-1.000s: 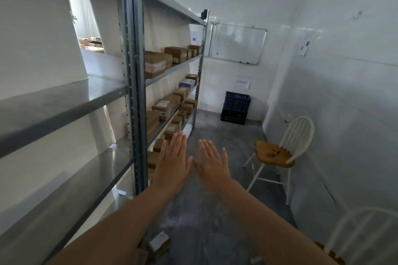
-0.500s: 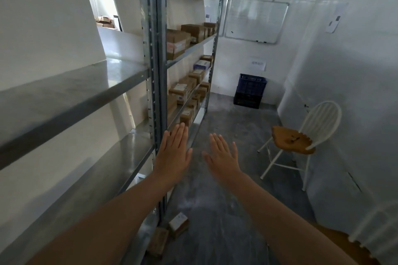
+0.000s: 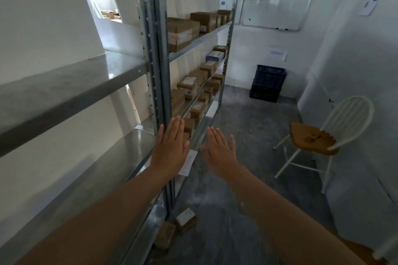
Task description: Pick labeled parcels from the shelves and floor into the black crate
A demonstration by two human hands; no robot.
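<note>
My left hand (image 3: 171, 149) and my right hand (image 3: 220, 151) are stretched out flat side by side in front of me, fingers straight, holding nothing. Several brown labeled parcels (image 3: 183, 33) sit on the far bays of the metal shelving (image 3: 157, 54) on my left. A small labeled parcel (image 3: 186, 219) and a plain brown one (image 3: 164, 236) lie on the floor by the shelf post. The dark crate (image 3: 268, 83) stands stacked against the far wall.
The near shelf boards (image 3: 71, 90) on my left hold nothing. A white chair with a wooden seat (image 3: 313, 141) stands by the right wall, and part of another chair (image 3: 385, 247) shows at the bottom right. A whiteboard (image 3: 277, 5) hangs on the far wall.
The view has moved forward and tilted down, bringing the shelf post, the crate and the floor parcels closer. Both hands stay flat and empty in front of me.
</note>
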